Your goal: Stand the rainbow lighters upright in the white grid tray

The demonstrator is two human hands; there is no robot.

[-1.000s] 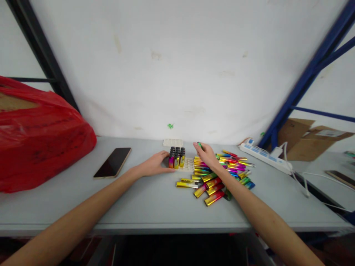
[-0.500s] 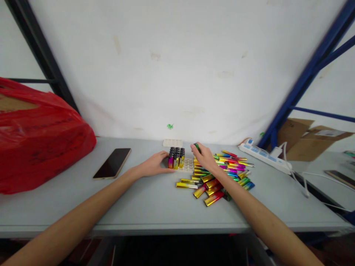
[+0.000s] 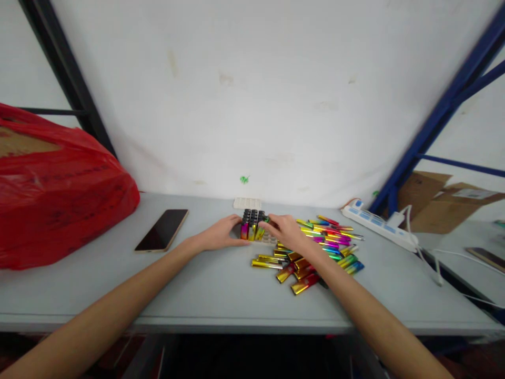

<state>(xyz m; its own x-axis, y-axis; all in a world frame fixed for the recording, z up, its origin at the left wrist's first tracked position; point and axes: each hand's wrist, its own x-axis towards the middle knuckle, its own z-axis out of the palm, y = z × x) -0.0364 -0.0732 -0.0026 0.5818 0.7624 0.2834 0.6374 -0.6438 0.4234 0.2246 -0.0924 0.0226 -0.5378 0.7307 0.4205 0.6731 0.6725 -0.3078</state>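
Observation:
Several lighters [image 3: 245, 230] with black tops stand upright in rows in a pale tray [image 3: 270, 238]. Around their left side is my left hand [image 3: 221, 233], thumb and fingers apart at the tray's near and far corners. My right hand [image 3: 284, 229] is at the right side of the rows, its fingers pinched on a green-topped lighter [image 3: 265, 219], mostly hidden by the fingers. A loose pile of shiny, multicoloured lighters [image 3: 305, 284] lies to the right of the tray, partly under my right forearm.
A phone [image 3: 162, 230] lies left of my left hand, and a red plastic bag [image 3: 63, 195] stands at the far left. Behind the tray is another pale tray [image 3: 247, 203]. A white power strip [image 3: 379, 227] with cables and a cardboard box [image 3: 445, 202] are at the right.
My right hand has moved left and down from above the pile to the standing lighters, carrying the green-topped lighter. My left hand stays beside the rows. The view has shifted slightly.

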